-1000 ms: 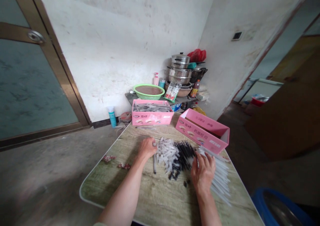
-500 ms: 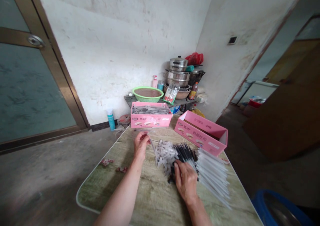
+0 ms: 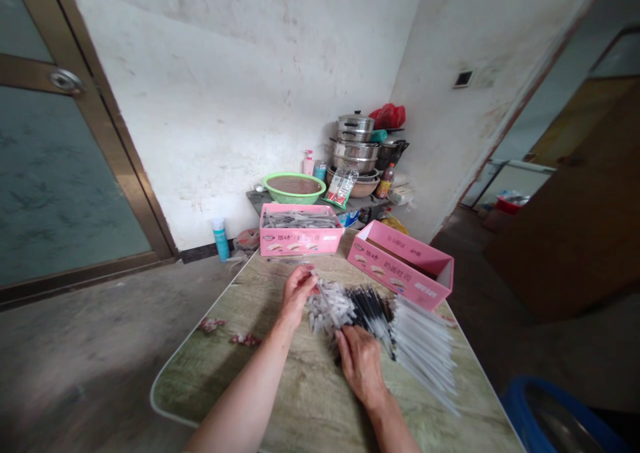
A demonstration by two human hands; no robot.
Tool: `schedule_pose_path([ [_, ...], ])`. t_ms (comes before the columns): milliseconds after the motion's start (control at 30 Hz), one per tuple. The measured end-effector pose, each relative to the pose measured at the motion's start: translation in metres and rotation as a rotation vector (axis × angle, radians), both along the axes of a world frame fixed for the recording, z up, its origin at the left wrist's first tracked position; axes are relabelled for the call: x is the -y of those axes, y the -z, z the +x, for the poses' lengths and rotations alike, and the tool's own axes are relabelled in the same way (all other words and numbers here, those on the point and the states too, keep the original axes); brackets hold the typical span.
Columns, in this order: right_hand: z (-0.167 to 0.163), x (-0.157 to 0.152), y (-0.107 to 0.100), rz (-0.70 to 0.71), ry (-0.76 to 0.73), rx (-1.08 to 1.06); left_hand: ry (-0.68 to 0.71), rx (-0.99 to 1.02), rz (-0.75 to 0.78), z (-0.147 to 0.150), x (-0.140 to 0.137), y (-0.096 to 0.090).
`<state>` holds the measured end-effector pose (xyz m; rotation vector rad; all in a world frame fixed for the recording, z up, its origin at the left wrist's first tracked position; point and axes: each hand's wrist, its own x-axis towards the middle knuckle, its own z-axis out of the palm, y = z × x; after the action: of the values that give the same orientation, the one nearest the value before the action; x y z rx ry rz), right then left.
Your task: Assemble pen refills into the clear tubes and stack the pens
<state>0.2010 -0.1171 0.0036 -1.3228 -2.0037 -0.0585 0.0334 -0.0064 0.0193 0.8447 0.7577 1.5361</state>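
My left hand (image 3: 299, 296) is closed, pinching the upper end of a slim translucent pen (image 3: 326, 301). The pen slants down to the fingertips of my right hand (image 3: 361, 363), which are pressed together at its lower end; what they grip there is too small to make out. Beneath and behind the pen lies a heap of short whitish pen caps (image 3: 331, 313). Beside it is a bundle of black-tipped pen pieces (image 3: 369, 307), and right of that a fanned pile of clear pen barrels (image 3: 425, 346).
A pink box (image 3: 301, 241) filled with pens stands at the table's far edge. Another pink box (image 3: 400, 266) sits at an angle to its right. Behind are a green basin (image 3: 294, 196) and stacked pots (image 3: 356, 146). A blue tub (image 3: 520, 406) stands right of the table (image 3: 220, 373).
My left hand has moved right with the pen, and my right hand has shifted slightly left from the black-tipped pieces. The hands are now closer, with the pen between them.
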Motion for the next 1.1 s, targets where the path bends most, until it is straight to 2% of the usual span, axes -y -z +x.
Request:
schedule_pose_path([
  [167,0.0042,-0.0005,0.0021,-0.027,0.022,-0.083,0.031,0.01,-0.004,-0.004,-0.0019,0.0017],
  [600,0.0051,-0.0008,-0.0022,-0.075,0.079,-0.23,-0.007,0.024,-0.036,-0.0014,0.0001,-0.0029],
  [800,0.0048,-0.0009,-0.0038,-0.104,0.08,-0.177,-0.002,0.032,-0.042,-0.0016,-0.0023,0.0006],
  [1100,0.0047,-0.0025,-0.0033,-0.086,0.097,-0.21,0.003,0.037,-0.048,-0.0016,-0.002,-0.0014],
])
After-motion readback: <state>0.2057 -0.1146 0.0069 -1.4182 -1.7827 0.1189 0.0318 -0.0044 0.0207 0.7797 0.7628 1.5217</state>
